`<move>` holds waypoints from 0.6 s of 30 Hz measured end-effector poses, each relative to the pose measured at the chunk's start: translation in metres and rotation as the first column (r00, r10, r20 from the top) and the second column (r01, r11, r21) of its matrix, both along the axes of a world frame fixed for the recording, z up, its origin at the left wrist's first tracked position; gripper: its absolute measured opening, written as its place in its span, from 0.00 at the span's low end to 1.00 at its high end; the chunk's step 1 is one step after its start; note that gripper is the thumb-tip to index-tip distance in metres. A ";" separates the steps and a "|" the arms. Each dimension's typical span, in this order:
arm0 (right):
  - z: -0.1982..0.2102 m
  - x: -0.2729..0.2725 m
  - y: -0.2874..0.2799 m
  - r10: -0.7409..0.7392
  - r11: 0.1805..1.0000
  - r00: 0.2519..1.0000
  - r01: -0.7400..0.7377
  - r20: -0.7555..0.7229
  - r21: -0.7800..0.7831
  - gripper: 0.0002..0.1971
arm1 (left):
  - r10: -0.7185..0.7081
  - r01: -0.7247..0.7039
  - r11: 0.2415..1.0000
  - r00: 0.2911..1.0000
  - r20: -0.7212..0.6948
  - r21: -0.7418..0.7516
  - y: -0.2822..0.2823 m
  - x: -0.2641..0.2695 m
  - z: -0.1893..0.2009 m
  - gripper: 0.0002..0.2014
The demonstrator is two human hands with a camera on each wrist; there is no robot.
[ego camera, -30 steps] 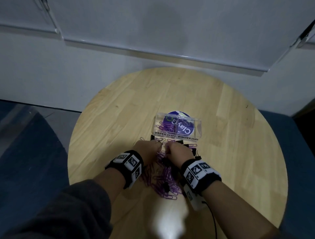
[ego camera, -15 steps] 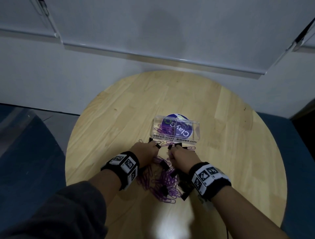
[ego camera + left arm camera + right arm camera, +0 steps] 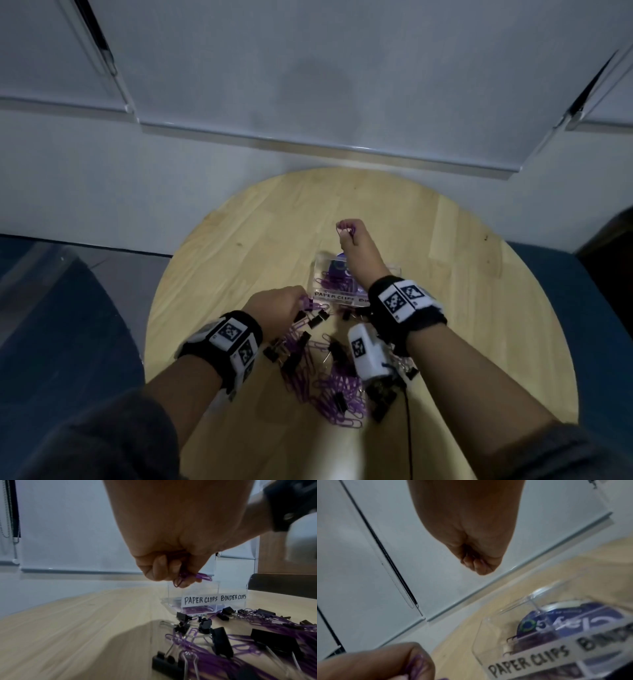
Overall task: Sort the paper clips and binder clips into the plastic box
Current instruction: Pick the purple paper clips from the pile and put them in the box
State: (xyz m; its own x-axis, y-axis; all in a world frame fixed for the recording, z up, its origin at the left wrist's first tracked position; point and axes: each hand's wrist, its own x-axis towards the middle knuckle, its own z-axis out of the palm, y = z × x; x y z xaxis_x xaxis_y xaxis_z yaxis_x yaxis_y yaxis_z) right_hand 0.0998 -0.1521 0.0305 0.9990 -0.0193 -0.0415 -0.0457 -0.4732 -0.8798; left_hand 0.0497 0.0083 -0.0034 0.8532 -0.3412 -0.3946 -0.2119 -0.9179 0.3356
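while the head view hides it, left hand (image 3: 171, 555) pinches purple clips (image 3: 202, 576) (right likewise).

On the round wooden counter (image 3: 239, 246) stands a clear plastic box (image 3: 320, 274) with a label reading "PAPER CLIPS" and purple paper clips (image 3: 334, 283) in its left compartment. The right hand (image 3: 356, 246) is raised above the box, its fingers curled round a few purple clips (image 3: 346, 229). The left hand (image 3: 274, 313), just beside the box's front, pinches purple clips (image 3: 306, 303). Nearer the person lies a heap (image 3: 329, 387) of purple paper clips mixed with black binder clips (image 3: 317, 320).
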 end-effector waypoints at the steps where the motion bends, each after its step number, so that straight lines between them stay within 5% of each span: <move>1: -0.002 0.005 0.007 -0.034 0.998 0.999 0.032 0.028 0.052 0.14 | 0.004 -0.005 1.000 1.000 -0.014 -0.008 0.004 -0.001 -0.002 0.16; 6: -0.046 0.006 0.017 0.024 0.995 0.999 -0.029 -0.049 -0.096 0.03 | 0.012 -0.012 0.999 1.000 -0.011 -0.030 0.021 -0.006 -0.016 0.14; 11: -0.054 -0.003 -0.001 0.168 0.908 0.971 -0.219 -0.168 -0.357 0.11 | 0.061 -0.064 0.993 0.997 -0.037 -0.098 0.021 0.003 -0.008 0.13; 18: -0.026 -0.018 -0.035 0.080 0.936 0.997 -0.073 0.007 -0.345 0.08 | -0.008 0.011 1.000 0.985 0.171 -0.020 -0.043 0.058 0.011 0.15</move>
State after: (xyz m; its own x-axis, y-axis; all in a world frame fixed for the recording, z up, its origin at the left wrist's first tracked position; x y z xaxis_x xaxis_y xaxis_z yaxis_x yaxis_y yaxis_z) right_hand 0.0814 -0.1875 0.0040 0.9985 0.0473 -0.0257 0.0184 -0.7486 -0.6628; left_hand 0.1076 -0.0349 0.0074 0.9040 -0.3562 -0.2364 -0.2764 -0.9088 0.3126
